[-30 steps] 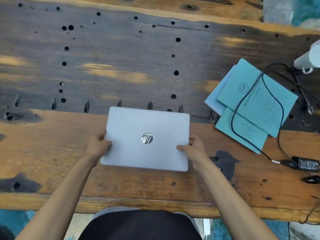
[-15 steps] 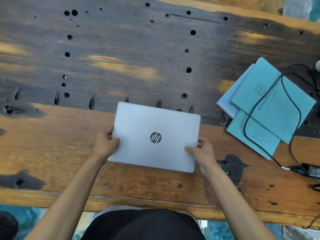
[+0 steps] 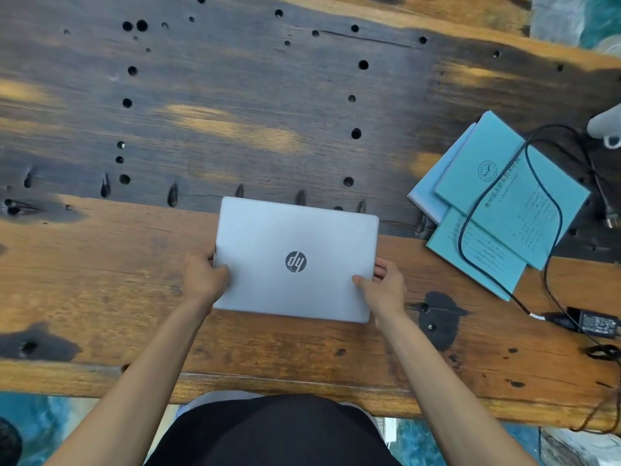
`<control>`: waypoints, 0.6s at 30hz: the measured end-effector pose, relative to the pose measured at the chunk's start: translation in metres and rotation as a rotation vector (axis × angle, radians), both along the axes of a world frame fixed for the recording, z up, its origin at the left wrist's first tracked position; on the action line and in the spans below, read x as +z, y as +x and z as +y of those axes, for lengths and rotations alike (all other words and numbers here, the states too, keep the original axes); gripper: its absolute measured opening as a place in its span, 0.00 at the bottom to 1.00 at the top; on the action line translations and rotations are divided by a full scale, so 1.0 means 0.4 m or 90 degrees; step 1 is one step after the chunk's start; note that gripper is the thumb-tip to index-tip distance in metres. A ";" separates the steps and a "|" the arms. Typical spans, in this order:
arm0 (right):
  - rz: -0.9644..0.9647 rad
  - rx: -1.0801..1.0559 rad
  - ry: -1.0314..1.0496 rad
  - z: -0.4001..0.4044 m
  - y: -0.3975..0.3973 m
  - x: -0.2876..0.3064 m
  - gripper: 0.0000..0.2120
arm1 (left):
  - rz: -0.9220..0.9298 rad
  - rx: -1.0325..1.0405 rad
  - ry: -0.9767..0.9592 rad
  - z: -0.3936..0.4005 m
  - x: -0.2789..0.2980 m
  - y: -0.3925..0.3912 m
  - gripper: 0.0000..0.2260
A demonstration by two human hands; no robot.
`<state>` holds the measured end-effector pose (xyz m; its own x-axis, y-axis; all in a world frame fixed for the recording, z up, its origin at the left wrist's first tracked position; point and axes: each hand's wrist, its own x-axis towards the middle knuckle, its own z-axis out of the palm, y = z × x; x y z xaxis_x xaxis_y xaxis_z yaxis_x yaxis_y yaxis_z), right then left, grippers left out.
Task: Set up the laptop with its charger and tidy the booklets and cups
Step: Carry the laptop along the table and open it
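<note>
A: Start with the desk [image 3: 100, 264]. Anything different there?

B: Not on the desk itself. The view has swung a little, so the right-hand clutter slid out toward the frame edge and has come back in. The things have not moved on the wood.

A: And the laptop [image 3: 295, 257]?

B: Closed, lid up, logo facing away from the person, lying near the front edge of the desk in the middle. Over the last second it has barely shifted on the wood, a slight nudge at most. I judge this is the squaring-up step before the lid is opened.

A: The hands?

B: Both are clamped on the laptop's side edges as they were a second ago. The left hand [image 3: 205, 277] grips the left edge with the thumb on the lid; the right hand [image 3: 383, 284] holds the right edge the same way.

A: The booklets [image 3: 497, 203]?

B: Untouched: teal, fanned in a loose pile at the right, well apart from the laptop. The charger cable [image 3: 556, 210] loops across them, and the charger brick [image 3: 594, 322] sits near the front right.

A: Cups?

B: Something white [image 3: 608, 127] shows at the right edge; too cut off to tell.

A: So where does that leave things?

B: Early. Charger unplugged, tidying not begun.
</note>
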<state>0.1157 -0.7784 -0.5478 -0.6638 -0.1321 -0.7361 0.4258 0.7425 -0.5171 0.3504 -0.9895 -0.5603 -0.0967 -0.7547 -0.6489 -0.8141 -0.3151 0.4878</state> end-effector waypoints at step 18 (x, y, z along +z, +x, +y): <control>0.246 0.392 0.087 -0.036 0.123 0.066 0.39 | 0.185 0.026 0.055 0.041 0.043 0.125 0.15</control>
<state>0.1648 -0.7927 -0.5214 -0.7143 -0.4881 -0.5015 -0.2823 0.8567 -0.4318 0.4003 -0.9729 -0.5430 -0.2583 -0.7054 -0.6601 -0.6298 -0.3951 0.6687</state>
